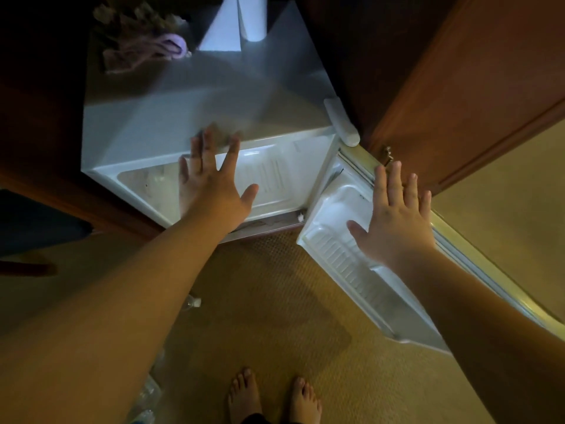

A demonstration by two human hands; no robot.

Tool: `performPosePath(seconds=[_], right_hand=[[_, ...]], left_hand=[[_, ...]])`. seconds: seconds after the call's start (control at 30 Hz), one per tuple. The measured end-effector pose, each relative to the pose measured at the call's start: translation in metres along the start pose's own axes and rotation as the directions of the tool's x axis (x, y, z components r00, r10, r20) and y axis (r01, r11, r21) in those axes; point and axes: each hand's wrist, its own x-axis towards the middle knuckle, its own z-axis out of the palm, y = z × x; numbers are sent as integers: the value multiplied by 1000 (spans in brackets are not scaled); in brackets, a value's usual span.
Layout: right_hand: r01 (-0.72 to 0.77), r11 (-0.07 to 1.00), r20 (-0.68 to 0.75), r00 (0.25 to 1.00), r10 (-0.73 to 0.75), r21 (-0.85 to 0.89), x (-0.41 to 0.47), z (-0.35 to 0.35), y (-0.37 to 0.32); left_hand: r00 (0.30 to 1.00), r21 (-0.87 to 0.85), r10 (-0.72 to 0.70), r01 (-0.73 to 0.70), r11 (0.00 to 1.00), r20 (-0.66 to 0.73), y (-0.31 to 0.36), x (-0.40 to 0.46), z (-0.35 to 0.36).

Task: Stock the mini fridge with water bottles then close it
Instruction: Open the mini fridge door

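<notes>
Currently the mini fridge (146, 123) stands with its door (345, 264) swung wide to the right, so the white inner liner of both cabinet and door faces up toward the head camera. The left hand (211, 185) is extended over the front top edge of the cabinet, fingers straight and spread, thumb out to the right; it holds nothing. Whether its fingertips touch the fridge top cannot be told, as they are blurred. The right hand (394, 221) is extended over the upper part of the door liner, fingers likewise straight and spread, holding nothing; contact with the door is not clear either.

One water bottle (192, 302) lies on the tan carpet (275, 316) below the left forearm, its white cap end visible. Clear plastic at the lower left edge appears to be more bottles (146, 393), though the view there is dark. Two bare feet (272, 396) stand on the carpet at the bottom. On the fridge top rest a lilac cloth item (146, 50) and a white roll (252, 16). A wooden cabinet door (474, 87) stands to the right.
</notes>
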Motion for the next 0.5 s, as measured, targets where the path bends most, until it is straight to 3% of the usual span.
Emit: performPosePath(seconds=[0.5], right_hand=[[127, 990, -43, 991, -130, -63, 22, 3, 43]], left_hand=[[1000, -30, -8, 7, 1000, -25, 0, -1, 3]])
